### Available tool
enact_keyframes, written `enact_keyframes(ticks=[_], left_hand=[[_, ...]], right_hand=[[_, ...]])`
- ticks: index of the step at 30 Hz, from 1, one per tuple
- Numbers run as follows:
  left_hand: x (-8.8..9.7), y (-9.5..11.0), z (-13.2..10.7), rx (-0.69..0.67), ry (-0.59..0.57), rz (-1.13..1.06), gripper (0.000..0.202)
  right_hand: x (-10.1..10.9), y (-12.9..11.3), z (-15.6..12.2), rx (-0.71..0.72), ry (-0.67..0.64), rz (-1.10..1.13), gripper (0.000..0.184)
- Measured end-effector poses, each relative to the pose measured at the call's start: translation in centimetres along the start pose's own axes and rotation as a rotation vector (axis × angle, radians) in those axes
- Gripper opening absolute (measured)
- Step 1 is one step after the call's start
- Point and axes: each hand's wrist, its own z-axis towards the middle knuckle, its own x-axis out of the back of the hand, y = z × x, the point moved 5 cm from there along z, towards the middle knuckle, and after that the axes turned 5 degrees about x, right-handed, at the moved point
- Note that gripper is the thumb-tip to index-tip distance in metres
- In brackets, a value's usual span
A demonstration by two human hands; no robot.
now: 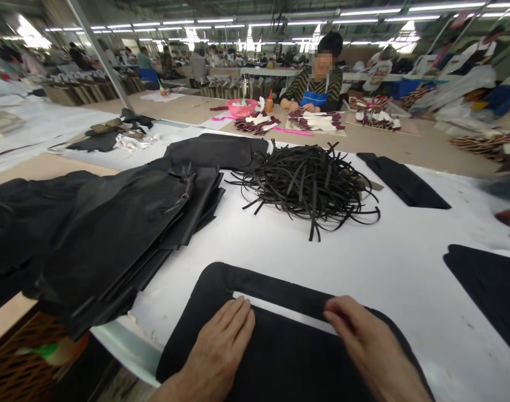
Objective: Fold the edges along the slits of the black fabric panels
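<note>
A black panel (296, 365) with rounded corners lies in front of me on the white-covered table. Along its upper part runs a narrow white band (280, 311); I cannot tell if it is a strip or a slot showing the white beneath. My left hand (221, 340) rests flat on the panel, fingers stretched out, their tips at the band's left end. Over the band's right end is my right hand (363, 340), its fingers bent and close together. Whatever its fingertips hold, if anything, is hidden.
Behind the panel lies a tangled heap of black straps (309, 178). Stacked black sheets (124, 234) spread along the left. More black pieces (409, 181) lie at the right. Across the table a co-worker (317, 84) sits near a pink basin (242, 107).
</note>
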Motion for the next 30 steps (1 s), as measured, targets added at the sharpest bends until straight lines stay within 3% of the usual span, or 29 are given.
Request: enact_keyframes(ticks=[4, 6, 8, 18, 22, 24, 26, 30], left_hand=[[-0.7, -0.6, -0.9, 0.035, 0.112, 0.107, 0.037], [-1.2, -0.5, -1.2, 0.036, 0.129, 0.127, 0.036], [-1.4, -0.3, -1.3, 0.038, 0.121, 0.12, 0.036], [-0.9, 0.0, -1.0, 0.037, 0.059, 0.183, 0.037], [-1.2, -0.2, -1.1, 0.033, 0.087, 0.152, 0.036], [-1.3, -0.5, -1.4, 0.046, 0.129, 0.104, 0.035], [-1.1, -1.1, -1.7, 0.095, 0.143, 0.021, 0.034], [0.2, -2.4, -1.3, 0.228, 0.162, -0.11, 0.036]], right_hand=[[-4.5, -10.1, 3.1, 0.251, -0.136, -0.025, 0.014], [-6.5, -12.8, 4.9, 0.27, -0.183, -0.112, 0.013], [-8.0, -14.0, 6.4, 0.244, -0.213, -0.183, 0.011], [-9.4, -13.7, 9.9, 0.128, -0.264, -0.262, 0.016], [-9.1, -13.4, 10.3, 0.14, -0.202, -0.221, 0.016], [-8.1, -12.8, 9.7, 0.168, -0.127, -0.192, 0.011], [-6.8, -11.7, 8.3, 0.189, -0.056, -0.171, 0.018], [-4.9, -8.7, 3.5, 0.302, 0.118, -0.158, 0.028]])
